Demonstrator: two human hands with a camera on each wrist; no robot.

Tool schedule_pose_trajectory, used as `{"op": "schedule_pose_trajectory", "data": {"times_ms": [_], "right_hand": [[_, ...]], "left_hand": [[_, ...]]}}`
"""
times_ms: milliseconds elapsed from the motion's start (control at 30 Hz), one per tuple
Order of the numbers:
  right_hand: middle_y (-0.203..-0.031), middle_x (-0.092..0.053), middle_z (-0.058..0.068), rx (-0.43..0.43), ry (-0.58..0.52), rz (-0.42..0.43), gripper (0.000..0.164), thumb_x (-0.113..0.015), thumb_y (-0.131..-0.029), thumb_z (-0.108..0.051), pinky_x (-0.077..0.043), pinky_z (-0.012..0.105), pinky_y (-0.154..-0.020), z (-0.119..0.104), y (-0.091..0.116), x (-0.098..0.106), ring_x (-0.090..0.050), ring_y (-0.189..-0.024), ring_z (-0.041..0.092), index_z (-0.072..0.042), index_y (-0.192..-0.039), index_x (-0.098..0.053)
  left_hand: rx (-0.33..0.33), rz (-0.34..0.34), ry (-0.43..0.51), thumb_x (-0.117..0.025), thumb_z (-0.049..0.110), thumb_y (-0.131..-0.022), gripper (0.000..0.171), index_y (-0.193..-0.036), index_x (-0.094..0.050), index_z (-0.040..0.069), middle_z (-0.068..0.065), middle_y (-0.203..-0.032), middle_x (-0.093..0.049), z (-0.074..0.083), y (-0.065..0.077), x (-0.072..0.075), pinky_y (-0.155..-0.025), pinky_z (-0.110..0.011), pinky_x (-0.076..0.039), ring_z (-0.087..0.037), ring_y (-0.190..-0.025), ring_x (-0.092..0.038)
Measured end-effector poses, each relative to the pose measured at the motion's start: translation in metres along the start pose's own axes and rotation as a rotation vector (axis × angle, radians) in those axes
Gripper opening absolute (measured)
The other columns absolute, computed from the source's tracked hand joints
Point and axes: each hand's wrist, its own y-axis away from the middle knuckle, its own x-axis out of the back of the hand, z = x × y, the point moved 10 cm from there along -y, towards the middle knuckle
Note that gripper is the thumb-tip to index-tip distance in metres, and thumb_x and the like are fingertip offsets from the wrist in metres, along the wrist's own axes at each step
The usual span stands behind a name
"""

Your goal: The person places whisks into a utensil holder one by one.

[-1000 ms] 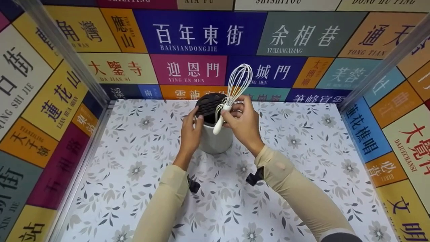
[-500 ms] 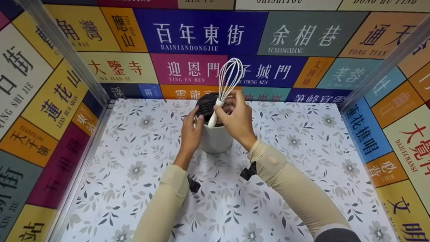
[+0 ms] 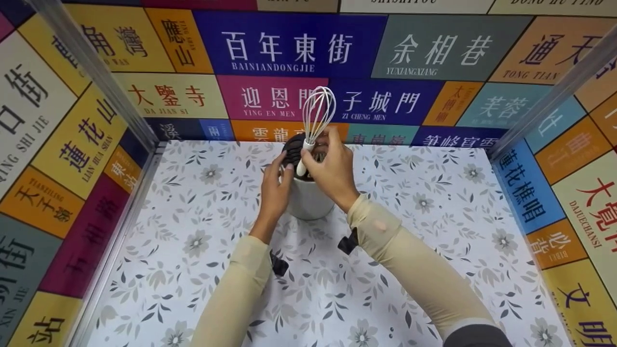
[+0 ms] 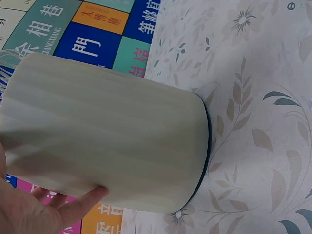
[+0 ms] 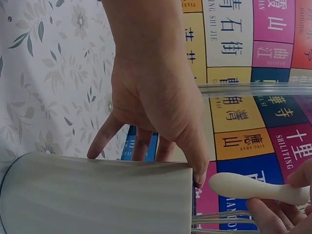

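A pale grey cylindrical utensil holder [image 3: 311, 202] with a black slotted top [image 3: 293, 152] stands upright on the patterned surface. My left hand [image 3: 274, 193] grips its left side, thumb at the rim and fingers along the wall, as the right wrist view shows. With thumb and fingers, my right hand [image 3: 333, 168] pinches a whisk [image 3: 307, 144] near the top of its white handle. Its wire loops point up and the handle [image 5: 239, 185] hangs down over the opening. Thin wires [image 5: 222, 220] also show at the holder's rim in the right wrist view.
Floral-printed paper [image 3: 207, 289] covers the work surface. Walls with coloured signs [image 3: 284, 46] enclose it at the back and both sides, with clear corner posts [image 3: 91, 62]. Black wrist cameras [image 3: 279, 264] sit under both sleeves.
My right hand has moved left with the whisk, bringing its handle from the holder's front right to over the black top. The left hand stays at the holder.
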Motion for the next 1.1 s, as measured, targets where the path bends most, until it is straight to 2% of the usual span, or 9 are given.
{"op": "schedule_pose_trajectory", "data": {"times_ms": [200, 333, 467, 667, 933, 1100], "right_hand": [[-0.099, -0.072, 0.012, 0.047, 0.066, 0.002, 0.036, -0.075, -0.086, -0.011, -0.059, 0.028, -0.081, -0.001, 0.0, -0.005, -0.073, -0.09, 0.021, -0.001, -0.115, -0.057], [-0.098, -0.072, 0.012, 0.056, 0.094, 0.001, 0.035, -0.075, -0.086, -0.011, -0.059, 0.029, -0.079, 0.001, 0.001, -0.008, -0.072, -0.091, 0.022, -0.001, -0.113, -0.056], [-0.098, -0.072, 0.013, 0.07, 0.119, 0.01, 0.036, -0.076, -0.085, -0.011, -0.058, 0.035, -0.081, 0.004, 0.003, -0.01, -0.072, -0.092, 0.024, 0.001, -0.113, -0.055], [-0.097, -0.07, 0.014, 0.083, 0.154, 0.011, 0.045, -0.076, -0.086, -0.012, -0.059, 0.036, -0.075, 0.005, 0.007, -0.013, -0.069, -0.091, 0.028, 0.0, -0.122, -0.052], [-0.105, -0.071, 0.02, 0.077, 0.16, -0.007, 0.059, -0.078, -0.084, -0.01, -0.06, 0.035, -0.076, 0.007, 0.012, -0.017, -0.07, -0.093, 0.03, 0.002, -0.134, -0.049], [-0.115, -0.07, 0.023, 0.094, 0.182, -0.007, 0.062, -0.08, -0.082, -0.013, -0.06, 0.041, -0.084, 0.006, 0.014, -0.017, -0.07, -0.103, 0.033, 0.001, -0.134, -0.05]], "left_hand": [[-0.033, 0.002, -0.012, -0.047, 0.037, -0.109, 0.047, -0.154, -0.047, 0.023, -0.013, -0.135, -0.056, 0.002, 0.0, 0.001, -0.093, -0.045, -0.048, -0.025, -0.11, -0.054], [-0.03, -0.001, -0.012, -0.047, 0.038, -0.109, 0.047, -0.154, -0.047, 0.024, -0.013, -0.138, -0.055, 0.002, 0.0, 0.0, -0.095, -0.045, -0.048, -0.025, -0.112, -0.055], [-0.026, -0.007, -0.007, -0.046, 0.039, -0.109, 0.048, -0.154, -0.046, 0.025, -0.012, -0.14, -0.054, 0.001, 0.0, 0.0, -0.097, -0.045, -0.048, -0.024, -0.113, -0.055], [-0.028, -0.002, -0.001, -0.047, 0.038, -0.109, 0.047, -0.154, -0.047, 0.024, -0.013, -0.132, -0.056, 0.001, 0.0, 0.001, -0.091, -0.045, -0.047, -0.024, -0.108, -0.053], [-0.02, 0.013, -0.003, -0.048, 0.036, -0.108, 0.046, -0.152, -0.049, 0.022, -0.013, -0.124, -0.057, 0.002, -0.001, 0.001, -0.089, -0.043, -0.047, -0.025, -0.104, -0.053], [-0.033, 0.026, -0.012, -0.049, 0.034, -0.108, 0.046, -0.152, -0.05, 0.02, -0.014, -0.118, -0.057, 0.003, -0.001, 0.002, -0.088, -0.043, -0.046, -0.027, -0.103, -0.053]]}}
